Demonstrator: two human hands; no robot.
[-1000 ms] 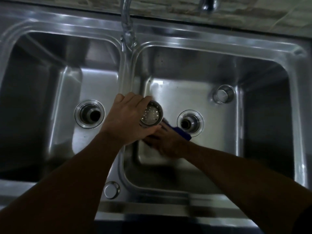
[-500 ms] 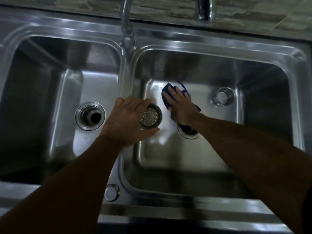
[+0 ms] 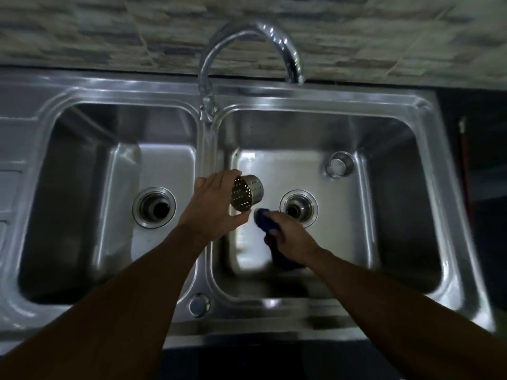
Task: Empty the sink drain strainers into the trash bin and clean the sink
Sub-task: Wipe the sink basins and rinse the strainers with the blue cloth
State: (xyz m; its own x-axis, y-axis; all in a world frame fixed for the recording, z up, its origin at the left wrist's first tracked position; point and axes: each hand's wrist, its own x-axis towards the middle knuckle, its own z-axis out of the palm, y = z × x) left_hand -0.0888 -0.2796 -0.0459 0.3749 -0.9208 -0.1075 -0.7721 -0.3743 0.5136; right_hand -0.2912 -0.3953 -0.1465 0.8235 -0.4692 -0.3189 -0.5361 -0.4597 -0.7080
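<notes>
Stainless double-bowl sink [image 3: 428, 171], both drains bare. Left hand [image 3: 212, 208] over the divider between the bowls, fingers and thumb curled around a perforated metal strainer basket [image 3: 247, 195], tilted, held above the right bowl floor just left of the right drain [image 3: 299, 208]. Right hand [image 3: 288, 237] on the right bowl floor just beside that drain, fingers bunched on a blue cloth [image 3: 264, 222]. Second strainer [image 3: 338, 165] sits behind the right drain, near the back wall. Left bowl open around the left drain [image 3: 153, 207]. Gooseneck faucet [image 3: 247, 53] arches behind the divider.

Dim, soft-focus view; glare on sink [image 3: 274, 165] floor, perhaps edge-warped.
</notes>
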